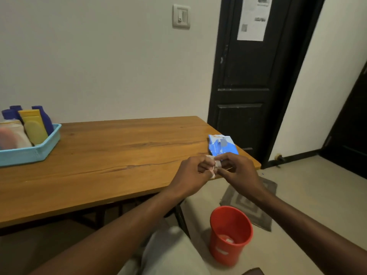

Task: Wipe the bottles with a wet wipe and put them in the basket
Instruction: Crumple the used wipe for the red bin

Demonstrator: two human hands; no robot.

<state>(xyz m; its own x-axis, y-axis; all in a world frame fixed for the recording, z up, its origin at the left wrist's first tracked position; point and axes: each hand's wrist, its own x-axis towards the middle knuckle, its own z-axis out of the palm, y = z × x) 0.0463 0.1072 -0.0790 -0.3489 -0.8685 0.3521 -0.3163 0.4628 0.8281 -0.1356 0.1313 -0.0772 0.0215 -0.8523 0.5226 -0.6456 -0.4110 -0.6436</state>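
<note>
Reaching forward from the bottom edge, two bare forearms pass over a knee in pale trousers (168, 253) and meet above the near right corner of the wooden table (119, 155). On the floor just right of that knee stands a red plastic bin (230, 235), upright, with a crumpled white wad (228, 240) lying at its bottom. A grey patterned mat (250, 203) lies on the floor behind the bin. The left hand (190, 173) and the right hand (240, 169) are drawn close together, knuckles almost touching, and between them is a small bunched wet wipe (214, 165). The fingers and thumb of each hand are curled in and pinch it from either side. Just beyond the hands, a blue packet of wipes (222, 144) lies flat on the table near its right edge. Far off at the table's left end sits a light blue basket (29, 153), partly cut off by the frame. Inside it stand a yellow tube (34, 128) leaning back, dark blue bottles (44, 118) behind it, and a blurred pale bottle (12, 133) to its left. Behind the table rises a plain wall with a light switch (181, 16). To the right is a dark door (250, 80) with a printed sheet (253, 18) stuck on it.
</note>
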